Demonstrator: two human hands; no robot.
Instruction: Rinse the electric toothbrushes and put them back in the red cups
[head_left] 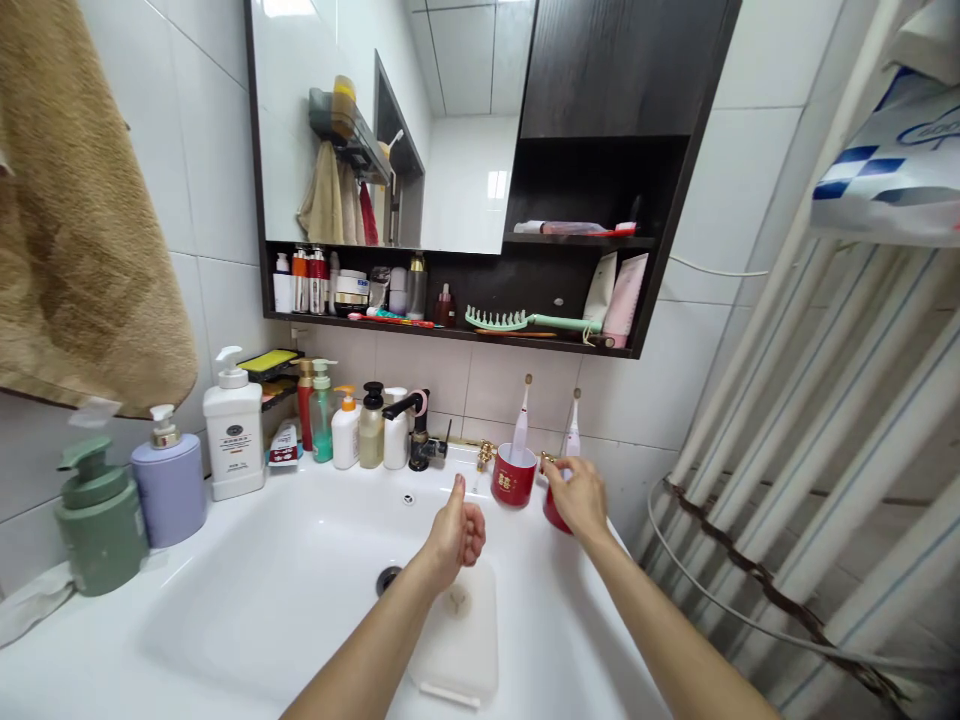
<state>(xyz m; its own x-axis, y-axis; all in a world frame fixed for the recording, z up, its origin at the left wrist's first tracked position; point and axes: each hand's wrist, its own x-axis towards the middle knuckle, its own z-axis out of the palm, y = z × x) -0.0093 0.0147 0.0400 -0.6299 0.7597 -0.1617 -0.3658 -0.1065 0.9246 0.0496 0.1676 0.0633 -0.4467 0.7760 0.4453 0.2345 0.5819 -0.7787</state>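
My right hand [579,497] is closed at a red cup [553,513], its thumb and fingertips by the cup's gold handle [548,461]. The hand covers much of that cup. A white electric toothbrush [574,436] stands in it, bristles up. Just left is a matching red cup [513,488] with gold lettering and a gold handle [486,455], holding another electric toothbrush [521,428]. My left hand [456,537] hovers over the basin with nothing in it, thumb raised and fingers loosely curled. Below it a translucent whitish box or lid [469,650] lies in the sink.
A black faucet [421,440] rises behind the white basin [285,590]. Several pump bottles line the left ledge, including a purple one [171,495] and a green one [101,530]. Overhead hangs a mirror cabinet [457,335]. White radiator pipes [795,480] stand at right; a brown towel [82,220] hangs left.
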